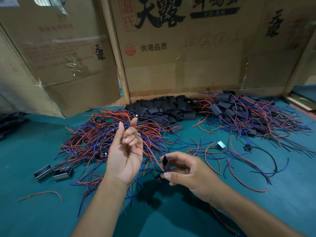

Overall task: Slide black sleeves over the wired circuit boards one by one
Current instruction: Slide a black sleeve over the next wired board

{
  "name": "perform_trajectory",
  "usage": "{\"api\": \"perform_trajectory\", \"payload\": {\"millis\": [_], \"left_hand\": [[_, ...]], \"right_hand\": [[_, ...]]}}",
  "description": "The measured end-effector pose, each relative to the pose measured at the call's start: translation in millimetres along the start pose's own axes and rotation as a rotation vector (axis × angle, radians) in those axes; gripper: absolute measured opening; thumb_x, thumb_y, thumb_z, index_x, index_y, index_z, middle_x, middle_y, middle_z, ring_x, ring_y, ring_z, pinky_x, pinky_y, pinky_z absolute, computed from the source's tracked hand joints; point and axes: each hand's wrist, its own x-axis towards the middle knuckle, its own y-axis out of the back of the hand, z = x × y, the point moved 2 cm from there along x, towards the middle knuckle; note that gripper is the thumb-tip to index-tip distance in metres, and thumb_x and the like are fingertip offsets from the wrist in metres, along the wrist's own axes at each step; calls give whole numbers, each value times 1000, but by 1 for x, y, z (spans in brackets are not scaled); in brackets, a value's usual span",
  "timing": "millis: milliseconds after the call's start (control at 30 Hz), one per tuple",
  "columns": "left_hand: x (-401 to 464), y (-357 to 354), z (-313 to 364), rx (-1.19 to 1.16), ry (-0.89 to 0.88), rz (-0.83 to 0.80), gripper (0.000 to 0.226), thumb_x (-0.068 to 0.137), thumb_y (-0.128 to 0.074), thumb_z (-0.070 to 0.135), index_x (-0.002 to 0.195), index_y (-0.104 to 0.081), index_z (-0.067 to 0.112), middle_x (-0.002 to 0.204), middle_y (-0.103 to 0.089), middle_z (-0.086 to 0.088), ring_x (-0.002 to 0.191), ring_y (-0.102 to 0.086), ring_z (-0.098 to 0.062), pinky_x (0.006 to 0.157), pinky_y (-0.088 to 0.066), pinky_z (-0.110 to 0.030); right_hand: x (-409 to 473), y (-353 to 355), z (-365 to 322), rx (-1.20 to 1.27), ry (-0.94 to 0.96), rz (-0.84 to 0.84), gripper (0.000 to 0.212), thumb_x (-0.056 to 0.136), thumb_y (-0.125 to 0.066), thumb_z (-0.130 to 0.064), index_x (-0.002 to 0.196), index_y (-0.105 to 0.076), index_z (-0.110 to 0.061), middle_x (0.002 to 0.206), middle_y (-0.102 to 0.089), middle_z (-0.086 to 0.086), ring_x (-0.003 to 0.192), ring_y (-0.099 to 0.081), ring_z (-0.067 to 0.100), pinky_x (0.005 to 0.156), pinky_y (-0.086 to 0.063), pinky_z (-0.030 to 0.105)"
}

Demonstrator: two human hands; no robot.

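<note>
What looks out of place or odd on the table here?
A few things lie apart from the piles: a loose red wire alone at the near left, and one bare circuit board stranded between the heaps. Two small metal boxes lie tipped on their sides. Nothing looks damaged or spilled.

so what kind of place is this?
Probably a small hand-assembly bench for electronics: a teal table walled by cardboard boxes, a heap of red and blue wired boards and a pile of black sleeves, one sleeve in the right hand.
</note>
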Motion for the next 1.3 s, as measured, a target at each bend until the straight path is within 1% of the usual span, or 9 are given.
{"api": "perform_trajectory", "payload": {"millis": [200, 333, 433, 600, 733, 867, 1133, 1233, 1300], "left_hand": [[2, 2, 1, 105, -74, 9, 34, 101, -46, 31, 118, -55, 3, 67, -44, 7, 48, -40, -5, 51, -40, -14], [3, 2, 3, 183, -99, -13, 35, 102, -44, 34, 117, -57, 5, 65, -40, 9, 48, -35, -6, 51, -37, -14], [2, 1, 4, 229, -116, -39, 36, 104, -40, 37, 117, -57, 8, 65, -39, 9, 49, -33, -7, 51, -35, -15], [1, -1, 3, 279, -157, -72, 36, 102, -42, 37, 115, -59, 9, 65, -38, 9, 49, -31, -7, 50, -33, -16], [1, -2, 4, 296, -166, -77, 35, 100, -44, 38, 115, -59, 9, 65, -37, 9, 50, -28, -7, 49, -31, -17], [0, -3, 5, 317, -176, -66, 35, 98, -46, 38, 115, -60, 10, 64, -37, 9, 50, -28, -7, 49, -31, -16], [-2, -7, 2, 348, -186, -90, 34, 98, -46, 37, 114, -60, 11, 66, -39, 8, 50, -30, -6, 50, -34, -15], [-1, -6, 4, 308, -182, -101, 35, 101, -43, 37, 116, -58, 9, 66, -39, 8, 51, -31, -6, 52, -33, -15], [0, -5, 4, 293, -178, -102, 34, 102, -41, 36, 116, -57, 9, 66, -39, 9, 51, -31, -7, 52, -33, -15]], "right_hand": [[-4, 2, -7, -51, 24, -63, 35, 84, -69, 5, 116, -61, -9, 114, -63, 23, 87, -63, 24, 72, -51, 31], [-8, 7, -16, -102, 7, -161, 37, 86, -66, 3, 120, -60, -9, 120, -61, 22, 100, -63, 29, 76, -50, 31], [-9, 9, -18, -145, 1, -194, 37, 87, -65, 2, 122, -59, -9, 122, -60, 23, 102, -62, 25, 81, -50, 31], [-9, 12, -20, -281, 14, -241, 37, 87, -68, -3, 120, -61, -16, 121, -65, 11, 101, -63, 16, 96, -50, 37], [-9, 16, -21, -336, 10, -246, 36, 88, -68, -5, 121, -61, -17, 120, -66, 7, 100, -63, 13, 96, -49, 36], [-8, 18, -21, -355, 32, -241, 35, 88, -69, -8, 120, -63, -20, 118, -66, 3, 99, -64, 10, 93, -50, 27], [-6, 17, -15, -412, 46, -216, 35, 85, -74, -16, 117, -64, -26, 112, -69, -7, 96, -65, 9, 93, -52, 27], [-6, 17, -17, -433, 42, -211, 36, 86, -73, -13, 119, -63, -23, 113, -68, -4, 97, -66, 17, 94, -52, 33], [-6, 17, -18, -452, 45, -213, 36, 87, -72, -11, 120, -63, -21, 113, -68, -3, 96, -65, 14, 94, -51, 33]]}}
